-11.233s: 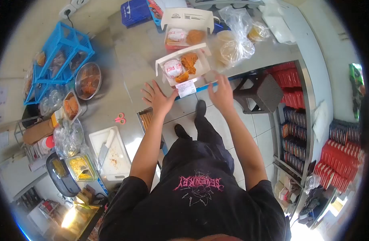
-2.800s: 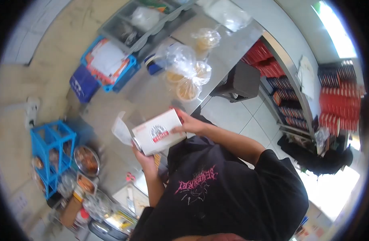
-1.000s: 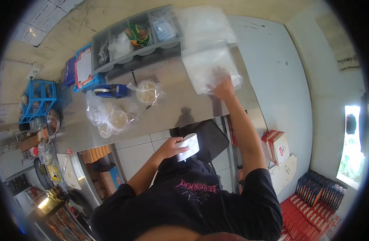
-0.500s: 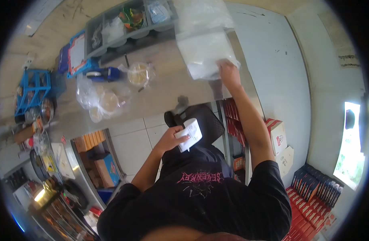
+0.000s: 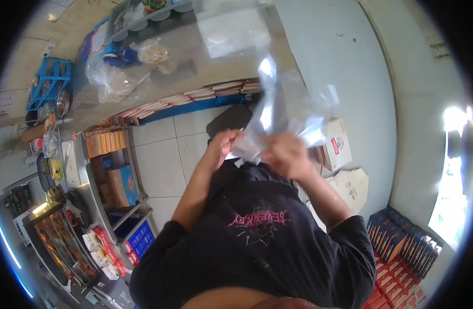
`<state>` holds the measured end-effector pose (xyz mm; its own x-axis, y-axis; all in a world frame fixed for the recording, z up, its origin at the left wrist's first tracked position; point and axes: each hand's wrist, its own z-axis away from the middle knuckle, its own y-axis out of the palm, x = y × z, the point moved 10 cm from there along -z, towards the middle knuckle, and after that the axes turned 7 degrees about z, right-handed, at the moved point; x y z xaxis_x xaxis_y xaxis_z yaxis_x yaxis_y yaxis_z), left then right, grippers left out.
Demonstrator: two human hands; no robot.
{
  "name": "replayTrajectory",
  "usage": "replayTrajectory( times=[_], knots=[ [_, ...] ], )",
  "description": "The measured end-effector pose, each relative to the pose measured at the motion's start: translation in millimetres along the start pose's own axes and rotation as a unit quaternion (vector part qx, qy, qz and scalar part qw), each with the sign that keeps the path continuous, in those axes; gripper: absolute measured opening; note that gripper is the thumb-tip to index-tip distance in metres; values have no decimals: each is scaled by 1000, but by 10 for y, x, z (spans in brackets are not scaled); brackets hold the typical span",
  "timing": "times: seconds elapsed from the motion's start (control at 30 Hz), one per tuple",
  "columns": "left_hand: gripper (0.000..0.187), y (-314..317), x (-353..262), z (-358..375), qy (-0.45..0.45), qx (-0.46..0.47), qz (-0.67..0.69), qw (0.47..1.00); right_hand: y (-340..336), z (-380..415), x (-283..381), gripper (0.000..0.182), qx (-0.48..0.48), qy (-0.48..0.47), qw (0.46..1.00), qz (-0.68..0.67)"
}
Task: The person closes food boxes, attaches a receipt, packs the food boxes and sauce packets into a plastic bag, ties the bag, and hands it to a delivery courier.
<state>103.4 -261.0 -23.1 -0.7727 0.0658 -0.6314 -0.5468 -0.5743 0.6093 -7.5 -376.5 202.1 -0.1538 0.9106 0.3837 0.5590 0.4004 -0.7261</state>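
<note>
A clear plastic bag [image 5: 270, 110] hangs spread out in front of my chest, shiny and partly smeared by motion. My right hand [image 5: 288, 154] is closed on its near end, blurred. Close by on the left, my left hand [image 5: 221, 148] is closed with its fingertips against the bag's edge. A bit of white paper slip [image 5: 234, 154] shows beneath those fingers; most of it is hidden. On the counter beyond lies a stack of clear plastic bags [image 5: 231, 31].
The metal counter [image 5: 190, 77] carries bagged round food [image 5: 115, 85], another small bag [image 5: 153, 51], a blue tape dispenser [image 5: 124, 55] and a grey divided tray [image 5: 138, 20]. Folded boxes [image 5: 339, 147] lean at the right. A dark stool [image 5: 229, 121] stands below the counter.
My right hand has come back from the stack with a clear plastic bag and met my left hand before my chest. The paper slip, plainly visible before, is now mostly covered.
</note>
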Motion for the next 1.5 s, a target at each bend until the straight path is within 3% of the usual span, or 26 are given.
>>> replayTrajectory(
  times=[0.1,0.17,0.2,0.27,0.33,0.4,0.47,0.53,0.57,0.6,0.67,0.7,0.77,0.83,0.9,1.0,1.1,1.13,1.17,1.2,1.23,1.3,1.37,1.43,1.47,1.5],
  knots=[
    [62,888,-187,-19,-115,133,122,977,368,333,444,20,102,14,988,-117],
    [41,886,-73,-230,-86,80,-227,967,495,519,627,21,115,-19,977,-176],
    [41,938,-41,-247,-94,87,-232,964,364,582,623,21,110,-8,979,-171],
    [27,1119,-328,-283,35,117,-370,921,165,737,155,21,180,268,905,-278],
    [16,1459,-746,34,153,146,-476,854,-388,924,-464,36,10,367,924,-108],
    [13,1867,-1020,385,264,270,-475,795,-572,753,-812,70,4,350,933,-84],
    [16,1986,-1112,547,236,311,-496,775,-466,710,-1125,83,15,312,946,-88],
    [19,1983,-1149,673,208,349,-524,749,107,611,-970,99,220,284,858,-369],
    [18,1972,-1252,707,229,343,-537,736,129,658,-925,82,243,339,844,-338],
    [17,1939,-1346,746,248,337,-549,724,45,572,-862,82,237,340,846,-336],
    [16,1796,-1391,700,218,334,-539,742,47,656,-722,46,332,427,773,-331],
    [15,1766,-1427,680,234,320,-548,737,-49,734,-747,25,233,476,774,-345],
    [15,1733,-1428,602,248,319,-551,730,-194,980,-759,23,195,471,805,-304],
    [21,1504,-1401,317,214,194,-641,711,-406,1205,-700,22,161,466,831,-259],
    [23,1335,-1253,81,204,195,-642,713,-485,1531,-504,17,116,535,759,-352],
    [20,1255,-1183,-121,216,188,-635,718,-655,2119,-366,16,60,657,686,-305],
    [11,1186,-1408,-147,172,79,-573,797,-831,2535,-226,19,8,678,694,-241],
    [11,1158,-1397,-118,171,81,-574,797,-949,2652,-193,19,7,686,705,-179],
    [11,1168,-1318,-90,139,136,-482,854,-1055,2659,-96,21,-103,649,700,-281],
    [13,1196,-1252,-45,107,187,-382,899,-1286,2817,-67,21,-106,671,690,-250],
    [16,1279,-1182,41,102,248,-394,879,-1604,3116,-54,27,-162,691,683,-173],
    [20,1354,-999,129,75,260,-382,884,-2037,3661,-213,22,-84,687,713,-116],
    [30,1380,-775,189,21,290,-377,880,-2258,4572,-583,19,3,752,658,-33],
    [39,1402,-535,208,-46,310,-335,889,-2203,5793,-1225,25,96,751,652,42],
    [38,1535,-527,272,-54,303,-330,892,-2093,6584,-1655,28,118,700,696,108],
    [34,1608,-499,275,-46,295,-325,897,-2107,6347,-1639,27,157,709,651,221]
  ],
)
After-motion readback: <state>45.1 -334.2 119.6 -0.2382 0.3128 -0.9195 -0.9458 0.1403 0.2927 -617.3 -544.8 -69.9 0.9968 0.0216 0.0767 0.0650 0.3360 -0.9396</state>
